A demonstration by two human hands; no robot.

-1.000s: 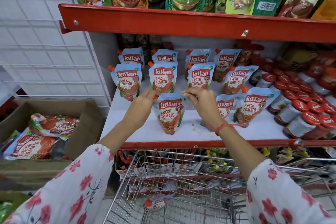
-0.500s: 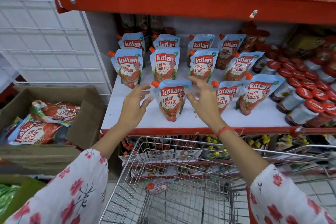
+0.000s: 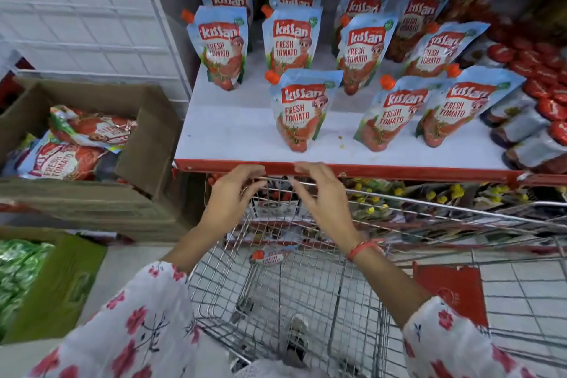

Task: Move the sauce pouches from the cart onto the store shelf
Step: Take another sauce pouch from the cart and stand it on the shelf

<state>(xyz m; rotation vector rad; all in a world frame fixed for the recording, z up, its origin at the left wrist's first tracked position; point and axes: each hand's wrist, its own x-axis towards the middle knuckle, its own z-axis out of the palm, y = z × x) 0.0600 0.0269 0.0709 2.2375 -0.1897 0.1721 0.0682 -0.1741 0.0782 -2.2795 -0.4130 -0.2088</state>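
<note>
Several blue-and-red tomato sauce pouches stand upright on the white store shelf (image 3: pixel 233 129). The nearest front pouch (image 3: pixel 299 109) stands alone near the shelf's red front edge. One more sauce pouch (image 3: pixel 270 256) lies flat in the wire cart (image 3: pixel 306 301) below. My left hand (image 3: pixel 231 198) and my right hand (image 3: pixel 322 193) hover side by side over the cart's far rim, just below the shelf edge. Both hands hold nothing, with fingers apart and curled.
A cardboard box (image 3: pixel 144 144) with larger tomato pouches sits at the left, beside the shelf. A green box (image 3: pixel 58 285) stands on the floor below it. Red-capped jars (image 3: pixel 546 107) fill the shelf's right side. A white wire grid panel (image 3: pixel 92 9) rises at the left.
Both hands let go of the front pouch and drew back from the shelf down toward the cart. The pouch stays upright on the shelf. The view tilted downward.
</note>
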